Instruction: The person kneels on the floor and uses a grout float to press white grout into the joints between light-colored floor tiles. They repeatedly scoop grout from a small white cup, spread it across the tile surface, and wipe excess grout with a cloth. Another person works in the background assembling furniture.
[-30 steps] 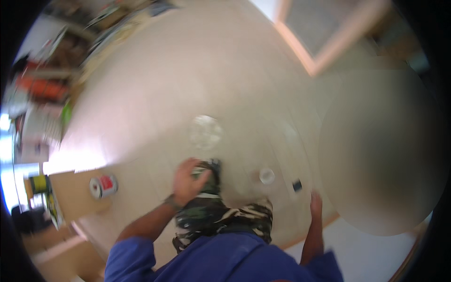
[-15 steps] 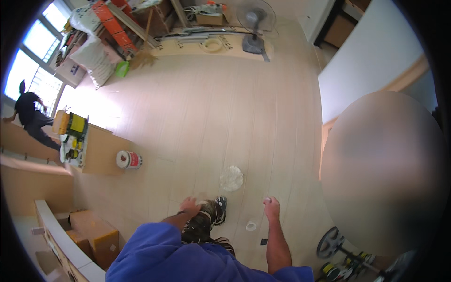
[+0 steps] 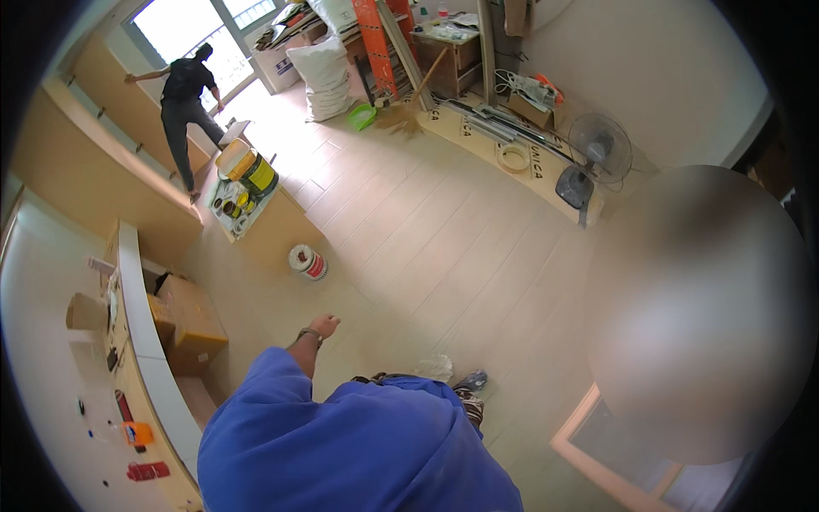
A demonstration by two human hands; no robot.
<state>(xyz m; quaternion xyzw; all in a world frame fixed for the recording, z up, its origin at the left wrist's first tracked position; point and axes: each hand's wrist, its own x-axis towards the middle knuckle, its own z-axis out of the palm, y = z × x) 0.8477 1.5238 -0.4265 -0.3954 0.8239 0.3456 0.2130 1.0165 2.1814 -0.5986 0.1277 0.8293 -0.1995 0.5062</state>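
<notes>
My left hand (image 3: 324, 326) hangs in front of me, a dark band at the wrist below it. Its fingers are loosely bent, with one standing a little apart, and nothing shows in them. Nearest to it on the floor is a round paint bucket (image 3: 308, 263) with a red and white label. My right hand is out of view, hidden beyond my blue sleeve and shirt. By my shoe (image 3: 473, 381) lies a crumpled pale plastic sheet (image 3: 435, 368), partly covered by my shirt.
A person (image 3: 183, 102) in dark clothes stands by the window. Tins and a yellow-black bucket (image 3: 259, 177) top a wooden cabinet (image 3: 281, 229). Cardboard boxes (image 3: 194, 320) sit under the left counter (image 3: 153, 375). Farther back are a fan (image 3: 576, 183), an orange ladder (image 3: 375, 47) and a white sack (image 3: 322, 77).
The view has swung to the right and moved along the floor. My right hand, seen closed before, has left the view. The pale sheet now lies close against my body.
</notes>
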